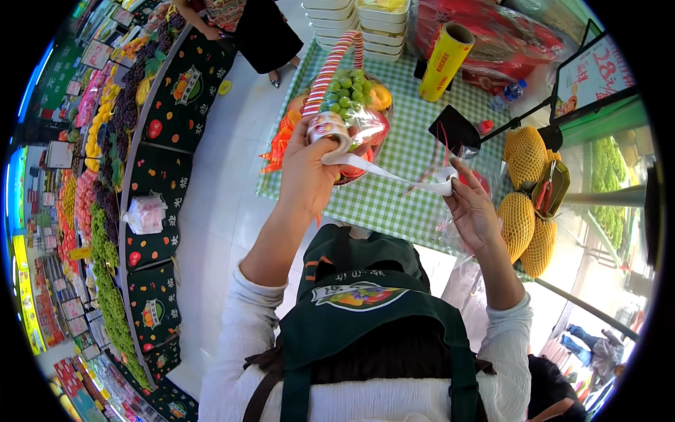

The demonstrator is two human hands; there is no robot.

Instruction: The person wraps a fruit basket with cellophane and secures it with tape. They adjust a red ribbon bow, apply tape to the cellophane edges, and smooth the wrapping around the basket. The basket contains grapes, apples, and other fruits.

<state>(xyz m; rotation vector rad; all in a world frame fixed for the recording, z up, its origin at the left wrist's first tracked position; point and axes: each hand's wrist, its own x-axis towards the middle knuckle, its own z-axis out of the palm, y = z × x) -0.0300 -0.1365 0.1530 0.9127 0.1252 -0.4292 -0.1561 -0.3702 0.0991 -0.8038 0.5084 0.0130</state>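
Observation:
My left hand (pixel 311 169) grips a roll of printed stickers (pixel 328 129) above the near left side of a fruit basket. A white backing strip (pixel 379 171) runs from the roll to my right hand (pixel 472 205), whose thumb and fingers pinch its curled end. Behind the roll, the fruit basket (pixel 345 92) holds green grapes, a yellow-orange fruit and red fruit under clear film. Its arched handle (pixel 329 68) is wrapped in red and white striped ribbon, and an orange-red ribbon bow (pixel 282 140) hangs at its left side. Part of the basket is hidden by my left hand.
The green checked tablecloth (pixel 411 211) carries stacked white containers (pixel 382 31), a yellow film roll (pixel 445 60), a black sign base (pixel 453 126) and a plastic bottle (pixel 509 95). Net-wrapped fruits (pixel 517 224) sit at right, beside a tray holding red-handled tools (pixel 548 190). A person (pixel 263 31) stands beyond.

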